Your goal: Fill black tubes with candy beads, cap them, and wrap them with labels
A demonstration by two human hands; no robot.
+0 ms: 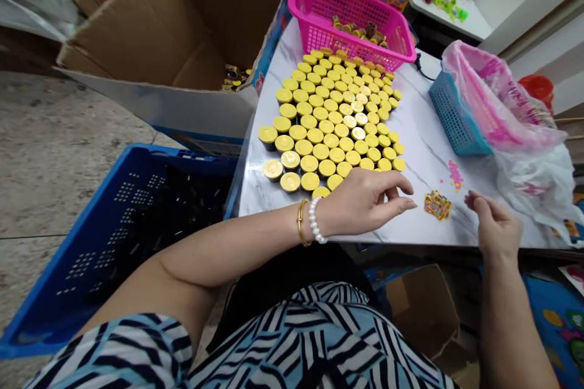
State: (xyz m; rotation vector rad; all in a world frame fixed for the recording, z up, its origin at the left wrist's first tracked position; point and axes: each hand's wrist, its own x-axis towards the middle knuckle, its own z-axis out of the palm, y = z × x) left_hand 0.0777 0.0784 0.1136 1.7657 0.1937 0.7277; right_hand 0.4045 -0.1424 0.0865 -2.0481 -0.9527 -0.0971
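Several small jars with yellow lids [335, 118] stand packed in rows on the white marble table [420, 134]. My left hand [365, 200] rests at the near end of the rows, fingers stretched toward a small yellow printed sticker pile [437, 205] and holding nothing. A pearl bracelet and a gold bangle sit on that wrist. My right hand [495, 225] hovers at the table's front edge just right of the stickers, fingers curled together; whether anything is pinched in them is hidden. A few pink bits [455, 174] lie beyond the stickers.
A pink basket [319, 6] with more jars stands behind the rows. A small blue basket [451, 115] holding a pink plastic bag [497, 97] is at right. An open cardboard box [168, 30] and a blue crate [114, 237] sit on the floor at left.
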